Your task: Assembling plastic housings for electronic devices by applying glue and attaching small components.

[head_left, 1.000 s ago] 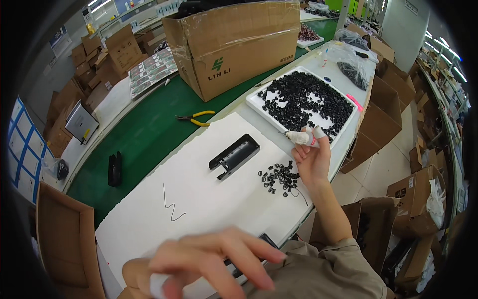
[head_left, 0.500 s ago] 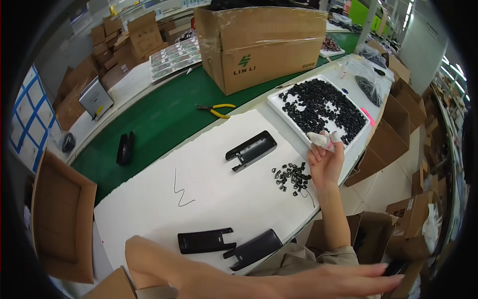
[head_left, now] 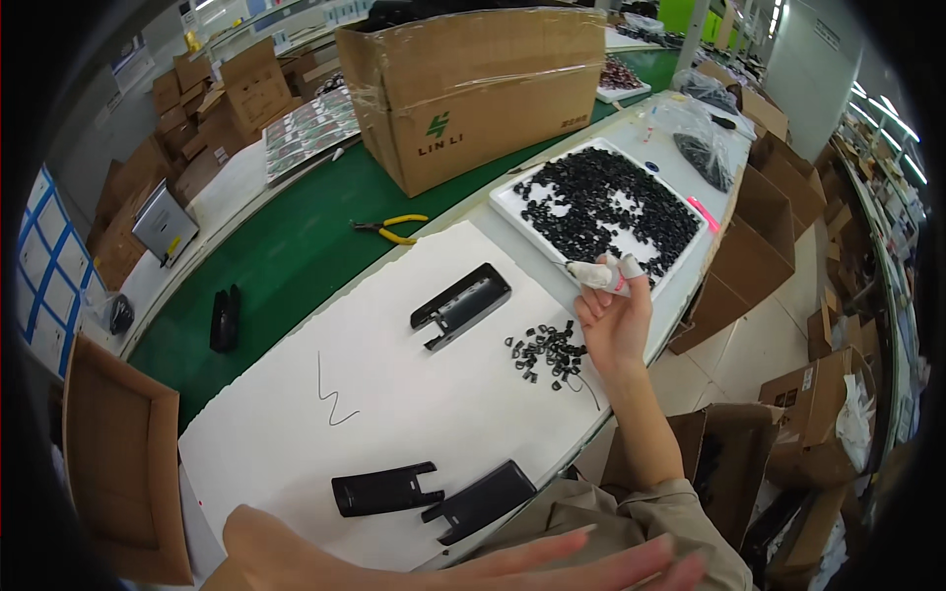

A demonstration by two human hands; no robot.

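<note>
Small white bottle (head_left: 593, 276), its thin dark tip pointing left, sits in our right hand (head_left: 617, 320), right of the frame's centre, with our fingers curled around it. Our left hand (head_left: 532, 573) stretches along the lower edge, blurred and partly cut off, its fingers extended and gripping nothing that we can see. A second ago that hand covers most of the black pieces at lower centre; now it lies below them, so both the left lower casing (head_left: 387, 490) and the right lower casing (head_left: 483, 500) show plainly. For the work in hand, we judge this leaves both pieces within reach but neither held, while the bottle stays in our grasp. Near our right wrist is a loose pile of small black parts (head_left: 545, 355), and the upper casing (head_left: 463, 305) lies near the centre with its hollow side up; all rest on a white sheet (head_left: 256, 443). Behind the bottle, at upper right, stands a white tray (head_left: 522, 225) spread with many more black pieces (head_left: 581, 187). Farther out, yellow-handled pliers (head_left: 399, 229) lie on a green surface (head_left: 286, 256), below a large cardboard box (head_left: 493, 108) at top centre.
</note>
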